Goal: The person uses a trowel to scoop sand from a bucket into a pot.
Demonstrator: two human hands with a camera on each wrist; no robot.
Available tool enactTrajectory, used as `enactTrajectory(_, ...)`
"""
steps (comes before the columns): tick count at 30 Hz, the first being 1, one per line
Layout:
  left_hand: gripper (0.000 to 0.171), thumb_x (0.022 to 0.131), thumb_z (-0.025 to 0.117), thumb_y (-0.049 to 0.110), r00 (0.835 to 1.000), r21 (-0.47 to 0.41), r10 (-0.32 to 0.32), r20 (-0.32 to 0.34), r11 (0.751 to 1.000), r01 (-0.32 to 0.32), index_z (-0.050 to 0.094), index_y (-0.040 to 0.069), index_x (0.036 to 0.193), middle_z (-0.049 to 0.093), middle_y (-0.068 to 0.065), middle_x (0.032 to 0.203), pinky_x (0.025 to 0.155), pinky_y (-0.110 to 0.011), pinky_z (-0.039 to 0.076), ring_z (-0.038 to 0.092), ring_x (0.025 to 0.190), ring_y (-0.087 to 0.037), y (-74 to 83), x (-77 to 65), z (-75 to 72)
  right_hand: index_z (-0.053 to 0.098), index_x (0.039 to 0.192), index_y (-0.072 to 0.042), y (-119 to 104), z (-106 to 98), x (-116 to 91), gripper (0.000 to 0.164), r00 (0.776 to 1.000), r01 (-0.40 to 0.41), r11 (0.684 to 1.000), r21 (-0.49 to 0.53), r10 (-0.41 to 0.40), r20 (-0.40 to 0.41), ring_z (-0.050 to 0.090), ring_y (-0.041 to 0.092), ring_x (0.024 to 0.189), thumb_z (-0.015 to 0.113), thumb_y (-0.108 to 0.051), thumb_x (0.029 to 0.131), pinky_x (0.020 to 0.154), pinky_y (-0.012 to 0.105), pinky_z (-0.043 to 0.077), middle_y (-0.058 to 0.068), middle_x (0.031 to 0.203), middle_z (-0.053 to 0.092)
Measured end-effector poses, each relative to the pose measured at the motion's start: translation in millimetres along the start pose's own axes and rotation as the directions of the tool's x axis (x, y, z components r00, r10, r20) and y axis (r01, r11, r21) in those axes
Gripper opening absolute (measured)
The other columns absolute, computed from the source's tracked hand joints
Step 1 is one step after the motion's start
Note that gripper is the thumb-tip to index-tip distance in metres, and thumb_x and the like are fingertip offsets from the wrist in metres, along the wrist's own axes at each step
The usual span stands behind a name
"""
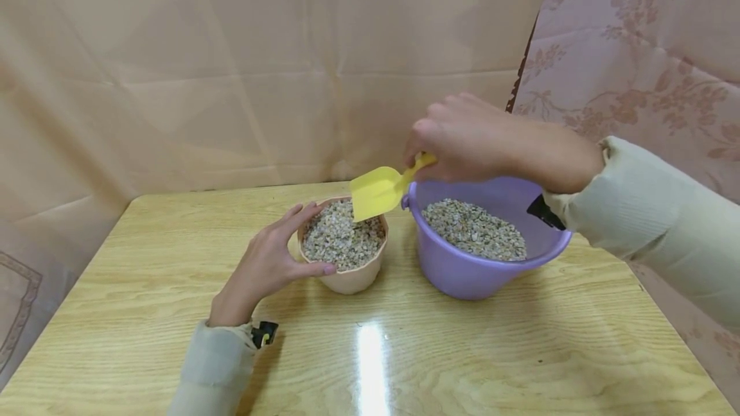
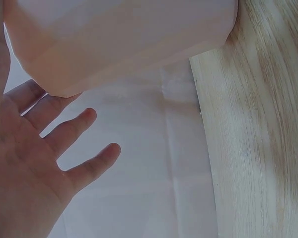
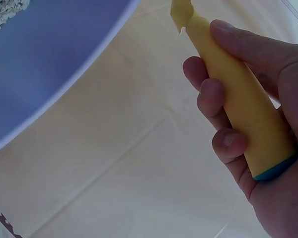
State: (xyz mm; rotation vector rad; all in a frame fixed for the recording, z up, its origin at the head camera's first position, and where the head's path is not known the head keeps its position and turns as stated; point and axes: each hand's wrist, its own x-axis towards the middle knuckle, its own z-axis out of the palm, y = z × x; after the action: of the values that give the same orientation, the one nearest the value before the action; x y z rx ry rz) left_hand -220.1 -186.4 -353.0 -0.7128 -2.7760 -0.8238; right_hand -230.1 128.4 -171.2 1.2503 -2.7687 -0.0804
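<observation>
A peach flower pot (image 1: pixel 350 281) stands on the table, filled near its rim with small pale gravel (image 1: pixel 341 236). My left hand (image 1: pixel 274 259) holds the pot from the left, thumb on its near side and index finger along the far rim; in the left wrist view the other fingers (image 2: pixel 79 166) are spread. My right hand (image 1: pixel 457 137) grips a yellow toy shovel (image 1: pixel 378 191) by its thick handle (image 3: pixel 238 99), which has a teal end. The shovel's blade tilts down over the pot's right side, its tip overlapping the gravel in the head view.
Right of the pot stands a purple bucket (image 1: pixel 462 278) holding more gravel (image 1: pixel 476 230), under my right forearm. The wood-grain table (image 1: pixel 144 339) ends at a beige cloth (image 1: pixel 231 82) behind. A floral cloth (image 1: pixel 653 50) hangs at the right.
</observation>
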Motion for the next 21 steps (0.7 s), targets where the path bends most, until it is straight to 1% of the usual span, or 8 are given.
enactTrajectory(2, 0.105, 0.063, 0.085, 0.063, 1.000, -0.001, 0.003, 0.001, 1.000, -0.003, 0.043, 0.025, 0.152, 0.042, -0.009, 0.155, 0.101, -0.072, 0.033, 0.038, 0.140, -0.041, -0.5, 0.1, 0.1, 0.080, 0.101, -0.020, 0.7, 4.5, 0.0, 0.016, 1.000, 0.001, 1.000, 0.021, -0.001, -0.008, 0.063, 0.012, 0.068, 0.079, -0.025, 0.085, 0.062, 0.034, 0.050, -0.005, 0.087, 0.074)
enactTrajectory(5, 0.105, 0.063, 0.086, 0.063, 1.000, -0.005, 0.008, 0.000, 1.000, -0.008, 0.044, 0.024, 0.152, 0.042, -0.005, 0.155, 0.102, -0.071, 0.034, 0.038, 0.141, -0.037, -1.5, 0.0, 0.4, 0.080, 0.100, -0.018, 0.6, 14.1, 0.8, 0.018, 1.000, 0.006, 0.997, 0.078, -0.005, -0.017, 0.066, 0.012, 0.071, 0.079, -0.027, 0.086, 0.065, 0.033, 0.053, -0.003, 0.091, 0.075)
enactTrajectory(9, 0.105, 0.063, 0.086, 0.063, 1.000, -0.009, 0.017, -0.002, 1.000, -0.017, 0.045, 0.024, 0.151, 0.043, -0.001, 0.155, 0.102, -0.070, 0.034, 0.038, 0.142, -0.033, -2.9, -0.4, 1.1, 0.079, 0.099, -0.014, 0.0, 29.2, 2.6, 0.019, 0.999, 0.035, 0.986, 0.162, -0.031, -0.030, 0.068, 0.011, 0.072, 0.080, -0.027, 0.085, 0.067, 0.030, 0.056, -0.001, 0.092, 0.076)
enactTrajectory(11, 0.105, 0.063, 0.086, 0.063, 1.000, -0.011, 0.020, -0.003, 1.000, -0.020, 0.045, 0.023, 0.151, 0.043, -0.001, 0.154, 0.103, -0.070, 0.034, 0.038, 0.142, -0.033, -3.5, -0.7, 1.1, 0.079, 0.098, -0.012, 0.1, 36.4, 3.8, 0.018, 0.997, 0.062, 0.979, 0.194, -0.054, -0.047, 0.067, 0.009, 0.070, 0.079, -0.025, 0.086, 0.065, 0.029, 0.055, -0.001, 0.090, 0.076)
enactTrajectory(15, 0.104, 0.063, 0.086, 0.062, 1.000, -0.016, 0.022, -0.003, 1.000, -0.022, 0.045, 0.024, 0.151, 0.043, 0.000, 0.154, 0.103, -0.071, 0.034, 0.037, 0.143, -0.032, -4.1, -0.8, 0.2, 0.078, 0.094, -0.014, 1.0, 48.0, 5.7, 0.011, 0.991, 0.113, 0.967, 0.228, -0.093, -0.096, 0.063, 0.006, 0.064, 0.078, -0.021, 0.086, 0.060, 0.029, 0.052, -0.004, 0.084, 0.074)
enactTrajectory(17, 0.104, 0.063, 0.087, 0.060, 1.000, -0.020, 0.026, -0.005, 0.999, -0.026, 0.045, 0.023, 0.151, 0.042, 0.000, 0.155, 0.103, -0.070, 0.033, 0.036, 0.143, -0.032, -4.3, -0.8, -0.4, 0.078, 0.093, -0.015, 0.9, 51.5, 6.3, 0.008, 0.989, 0.125, 0.963, 0.238, -0.101, -0.110, 0.060, 0.005, 0.061, 0.078, -0.020, 0.087, 0.057, 0.030, 0.050, -0.006, 0.081, 0.073)
enactTrajectory(21, 0.104, 0.064, 0.088, 0.058, 0.999, -0.028, 0.034, -0.009, 0.999, -0.034, 0.045, 0.021, 0.150, 0.041, -0.002, 0.155, 0.104, -0.069, 0.032, 0.036, 0.143, -0.033, -4.8, -0.8, -0.6, 0.079, 0.096, -0.015, -0.3, 54.6, 7.0, 0.011, 0.991, 0.111, 0.959, 0.259, -0.087, -0.105, 0.061, 0.005, 0.062, 0.077, -0.021, 0.087, 0.059, 0.029, 0.051, -0.005, 0.084, 0.074)
